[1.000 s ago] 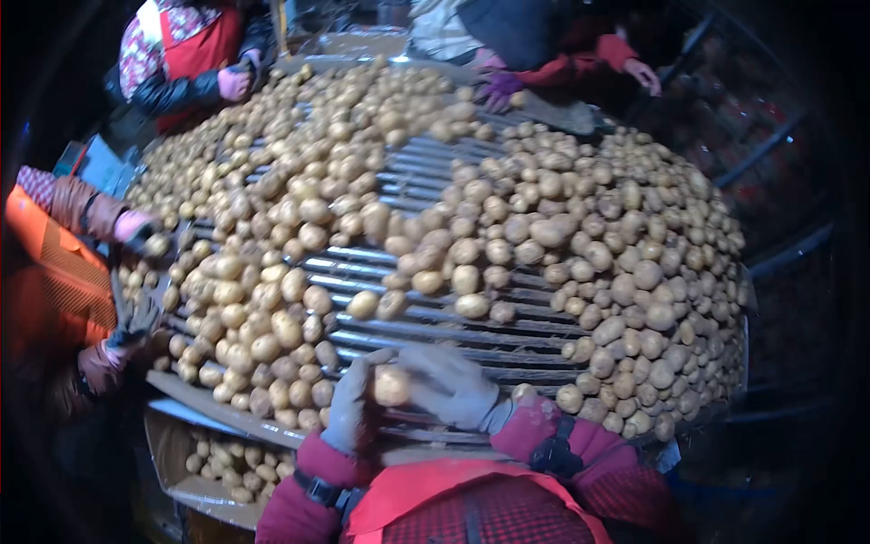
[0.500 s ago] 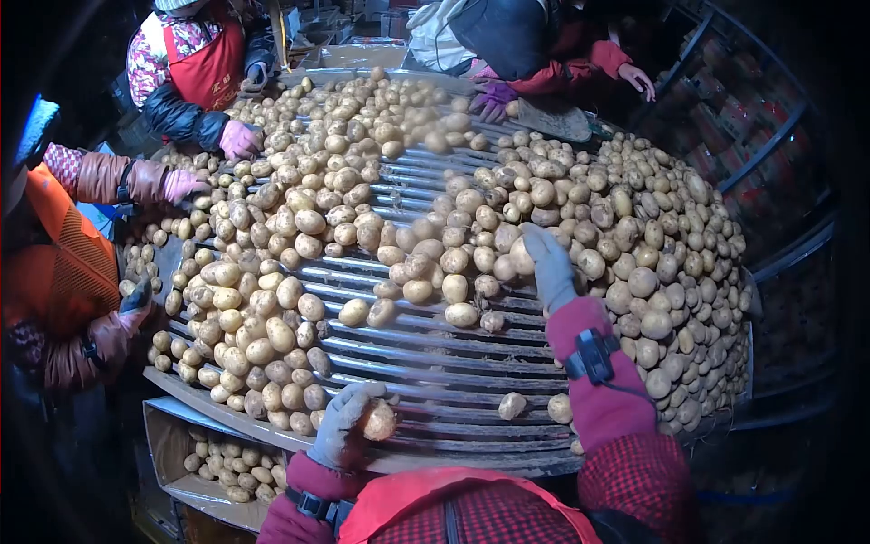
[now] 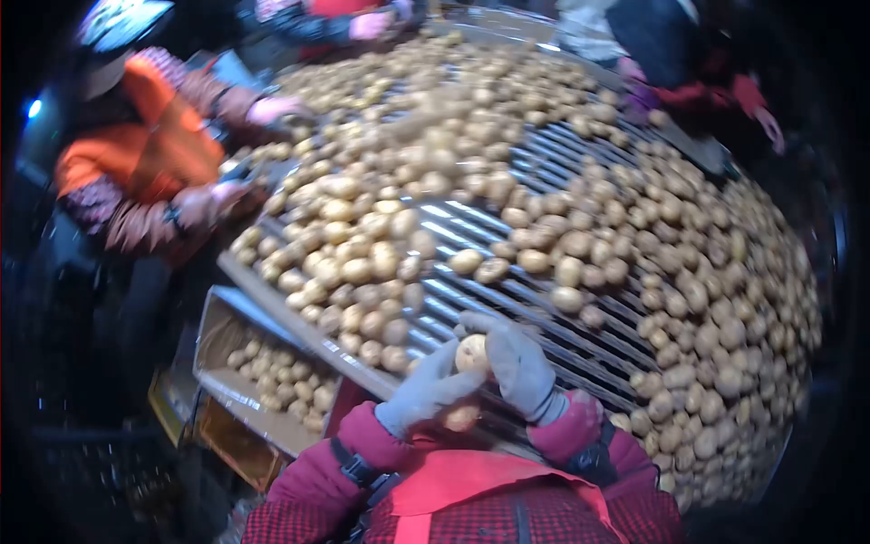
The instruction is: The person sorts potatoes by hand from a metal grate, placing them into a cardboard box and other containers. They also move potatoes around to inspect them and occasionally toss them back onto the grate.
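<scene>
My two gloved hands are close together over the near edge of the slatted metal table (image 3: pixel 566 358). A pale potato (image 3: pixel 472 353) sits between them, with the fingers of my right hand (image 3: pixel 521 367) curled around its far side. My left hand (image 3: pixel 426 392) is closed beside it. Below the left fingers a second potato (image 3: pixel 460 416) shows, partly covered by the hand. Blur hides exactly which fingers press on which potato. Many loose potatoes (image 3: pixel 362 258) lie on the slats around my hands.
A cardboard box (image 3: pixel 222 385) with potatoes stands below the table's left edge. A dense heap of potatoes (image 3: pixel 725 344) covers the right side. A person in an orange vest (image 3: pixel 168 136) works at the left; other people's hands (image 3: pixel 372 25) are along the far side.
My right hand has come back from the heap with a potato and meets my left hand near my body. The view has turned left, and several potatoes have shifted on the slats.
</scene>
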The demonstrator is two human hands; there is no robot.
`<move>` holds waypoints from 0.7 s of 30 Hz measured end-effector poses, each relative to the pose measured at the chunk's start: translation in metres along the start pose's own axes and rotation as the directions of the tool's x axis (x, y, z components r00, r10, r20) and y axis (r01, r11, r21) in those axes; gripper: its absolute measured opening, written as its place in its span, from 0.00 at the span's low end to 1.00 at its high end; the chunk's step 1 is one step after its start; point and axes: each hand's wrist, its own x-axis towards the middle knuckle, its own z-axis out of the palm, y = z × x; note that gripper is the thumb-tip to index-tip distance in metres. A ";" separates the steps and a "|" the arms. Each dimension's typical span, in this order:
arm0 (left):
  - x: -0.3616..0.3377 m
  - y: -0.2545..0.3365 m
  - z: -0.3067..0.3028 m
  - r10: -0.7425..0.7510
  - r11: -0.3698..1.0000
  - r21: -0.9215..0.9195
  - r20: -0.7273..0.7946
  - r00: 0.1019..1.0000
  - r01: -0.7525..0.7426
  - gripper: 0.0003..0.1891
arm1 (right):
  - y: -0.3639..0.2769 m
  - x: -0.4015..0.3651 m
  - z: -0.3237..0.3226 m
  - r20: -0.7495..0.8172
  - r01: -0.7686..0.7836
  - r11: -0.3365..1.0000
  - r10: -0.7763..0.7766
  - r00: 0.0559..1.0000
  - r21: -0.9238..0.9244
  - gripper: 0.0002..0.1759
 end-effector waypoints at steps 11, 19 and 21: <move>-0.134 0.002 -0.062 0.207 0.901 -0.237 -0.500 0.841 -0.363 0.31 | -0.019 0.007 0.113 0.184 -0.231 0.955 0.197 0.963 0.188 0.24; -0.332 -0.084 -0.223 0.246 0.811 0.332 -0.941 -0.234 -0.481 0.24 | -0.010 0.009 0.143 0.184 -0.385 0.866 0.342 0.921 0.320 0.21; -0.380 -0.126 -0.273 0.205 0.840 0.384 -0.879 -0.432 -0.383 0.25 | -0.012 0.010 0.146 0.159 -0.441 0.837 0.412 0.897 0.323 0.21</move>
